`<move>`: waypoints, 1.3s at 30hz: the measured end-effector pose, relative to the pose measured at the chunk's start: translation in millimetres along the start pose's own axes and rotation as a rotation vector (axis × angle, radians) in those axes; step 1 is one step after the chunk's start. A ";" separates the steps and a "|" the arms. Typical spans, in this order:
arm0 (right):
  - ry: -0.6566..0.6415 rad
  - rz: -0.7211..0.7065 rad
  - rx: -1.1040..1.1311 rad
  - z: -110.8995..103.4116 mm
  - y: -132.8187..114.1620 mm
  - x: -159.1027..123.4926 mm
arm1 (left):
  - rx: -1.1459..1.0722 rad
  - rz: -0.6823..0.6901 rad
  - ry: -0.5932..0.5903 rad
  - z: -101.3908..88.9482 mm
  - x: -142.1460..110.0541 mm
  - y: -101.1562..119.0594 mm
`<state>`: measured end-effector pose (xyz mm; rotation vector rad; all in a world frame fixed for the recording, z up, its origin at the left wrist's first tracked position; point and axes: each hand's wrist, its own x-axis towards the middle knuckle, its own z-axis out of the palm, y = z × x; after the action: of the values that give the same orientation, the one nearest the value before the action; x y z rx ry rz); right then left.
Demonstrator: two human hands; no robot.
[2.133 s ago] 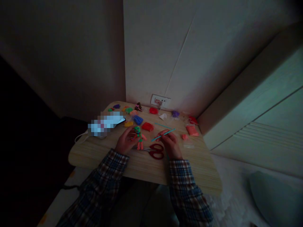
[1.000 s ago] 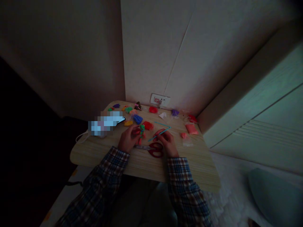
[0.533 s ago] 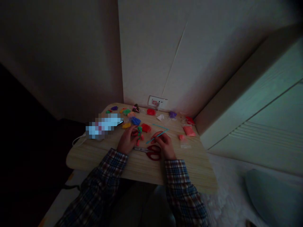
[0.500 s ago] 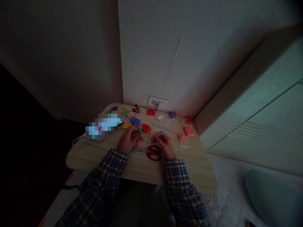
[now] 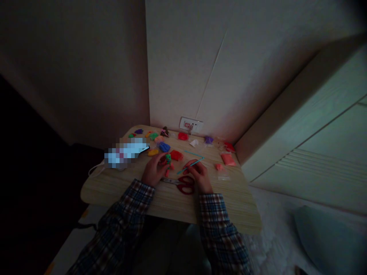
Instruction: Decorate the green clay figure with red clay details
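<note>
Between the fingers of my left hand [image 5: 154, 170] is a small clay figure [image 5: 168, 157], with a green head and pinkish-red lower parts. My right hand [image 5: 200, 176] pinches a thin blue modelling tool [image 5: 183, 170], its tip pointing left toward the figure but apart from it. A second thin blue stick [image 5: 192, 153] lies on the table just behind. Red-handled scissors [image 5: 185, 185] lie between my hands, blades to the left. Behind the figure is a lump of red clay [image 5: 176, 155].
Several coloured clay lumps and packets, such as a blue one [image 5: 164, 147] and a coral one [image 5: 228, 159], line the back and right of the wooden table [image 5: 229, 206]. A lit phone [image 5: 126, 152], blurred out, stands left with a cable. A socket [image 5: 191, 124] is on the wall.
The clay figure has turned or tilted slightly in my left hand. My right hand and the blue tool stay nearly in place.
</note>
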<state>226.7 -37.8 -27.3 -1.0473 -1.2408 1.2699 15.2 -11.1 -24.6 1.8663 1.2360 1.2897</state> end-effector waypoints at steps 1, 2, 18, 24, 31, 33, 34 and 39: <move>-0.001 -0.002 -0.004 -0.2 -0.2 0.2 | -0.006 -0.005 0.004 0.2 0.1 -1.0; -0.003 -0.004 -0.008 -0.4 -0.4 0.5 | -0.012 -0.009 0.005 0.3 0.3 -1.6; -0.005 0.005 -0.031 0.2 -4.0 -0.4 | -0.052 -0.040 -0.012 2.1 3.7 4.5; -0.003 -0.007 -0.048 -0.6 -2.9 -0.1 | -0.056 -0.046 0.008 1.6 3.2 8.0; -0.005 -0.001 -0.054 -1.0 -2.1 -1.2 | -0.035 -0.027 0.016 2.9 4.3 5.2; -0.008 -0.005 -0.056 -1.1 -2.5 -1.5 | -0.027 -0.021 0.015 3.2 4.3 4.5; -0.009 -0.009 -0.057 -1.3 -2.7 -1.5 | -0.024 -0.018 0.014 3.1 4.2 4.2; -0.014 -0.034 -0.065 -2.3 -4.0 -0.8 | -0.015 -0.003 0.011 2.4 4.2 2.7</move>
<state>229.5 -38.6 -23.6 -1.0612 -1.3128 1.2195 19.0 -8.4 -21.6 1.8488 1.2301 1.3057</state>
